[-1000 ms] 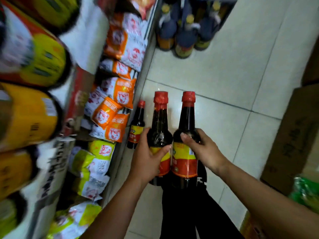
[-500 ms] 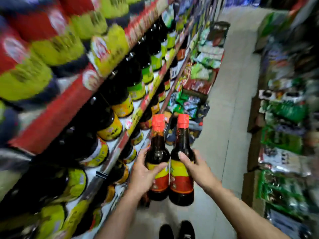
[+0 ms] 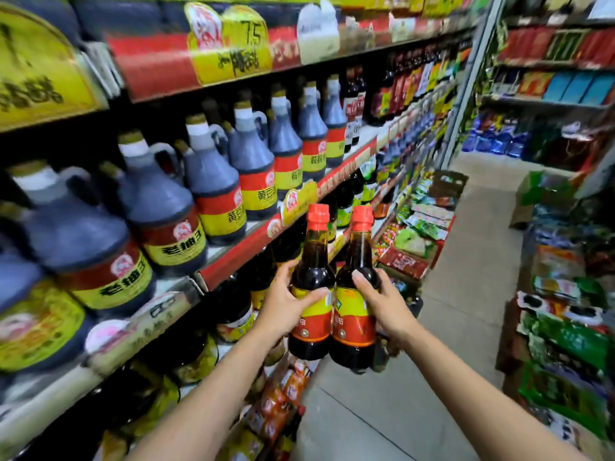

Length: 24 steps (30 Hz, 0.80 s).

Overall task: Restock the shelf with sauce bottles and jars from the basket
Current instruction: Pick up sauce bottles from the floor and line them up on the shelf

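Your aisle floor (image 3: 466,294) lies open ahead – the shelf (image 3: 286,224) on your left is packed with big jugs (image 3: 216,194), snack packets (image 3: 422,224) crowding its foot.

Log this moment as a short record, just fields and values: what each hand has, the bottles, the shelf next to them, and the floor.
left hand: gripping the left bottle around its body
right hand: gripping the right bottle around its body
bottles: two, dark sauce, red caps, side by side and touching, held in the air
shelf: to the left, holding large dark jugs with handles
floor: grey tiled aisle
basket: not in view
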### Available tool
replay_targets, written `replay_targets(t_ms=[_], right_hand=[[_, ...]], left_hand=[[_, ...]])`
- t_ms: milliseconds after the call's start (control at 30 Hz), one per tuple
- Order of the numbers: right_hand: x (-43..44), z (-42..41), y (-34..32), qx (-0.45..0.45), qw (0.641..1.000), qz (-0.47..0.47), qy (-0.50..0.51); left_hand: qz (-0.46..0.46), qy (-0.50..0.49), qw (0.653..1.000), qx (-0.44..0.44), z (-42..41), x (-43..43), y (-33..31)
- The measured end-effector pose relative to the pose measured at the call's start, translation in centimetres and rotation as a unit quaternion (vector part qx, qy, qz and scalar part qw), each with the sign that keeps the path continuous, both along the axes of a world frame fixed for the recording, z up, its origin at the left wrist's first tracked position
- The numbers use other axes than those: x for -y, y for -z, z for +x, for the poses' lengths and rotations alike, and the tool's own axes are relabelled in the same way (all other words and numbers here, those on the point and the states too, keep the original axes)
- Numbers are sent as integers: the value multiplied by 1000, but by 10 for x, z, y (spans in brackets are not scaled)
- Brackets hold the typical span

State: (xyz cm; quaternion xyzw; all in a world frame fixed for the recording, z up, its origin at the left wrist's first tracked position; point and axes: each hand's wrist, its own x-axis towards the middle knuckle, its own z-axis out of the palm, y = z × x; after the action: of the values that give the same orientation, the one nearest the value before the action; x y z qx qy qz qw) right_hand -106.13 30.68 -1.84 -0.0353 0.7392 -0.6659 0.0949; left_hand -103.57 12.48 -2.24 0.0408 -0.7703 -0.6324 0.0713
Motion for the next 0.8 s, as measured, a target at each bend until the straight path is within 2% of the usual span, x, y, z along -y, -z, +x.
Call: replay_targets(t_ms=[267,433,633,800], right_hand=[[2,-11,-18,-45,992,30,-118],[22,-1,-21,-56,972,25,-227],[75,48,-28,-85,937,31,-337],[121,105,-38,-69,905,35,-418]], left_hand=[[-21,-124,992,-13,30,-7,-15],[-19,-235,972,-16,79,-5,-19],[-31,-340,940,-12,160,23,-29],[-29,-410,911,-15,236,48,-34]])
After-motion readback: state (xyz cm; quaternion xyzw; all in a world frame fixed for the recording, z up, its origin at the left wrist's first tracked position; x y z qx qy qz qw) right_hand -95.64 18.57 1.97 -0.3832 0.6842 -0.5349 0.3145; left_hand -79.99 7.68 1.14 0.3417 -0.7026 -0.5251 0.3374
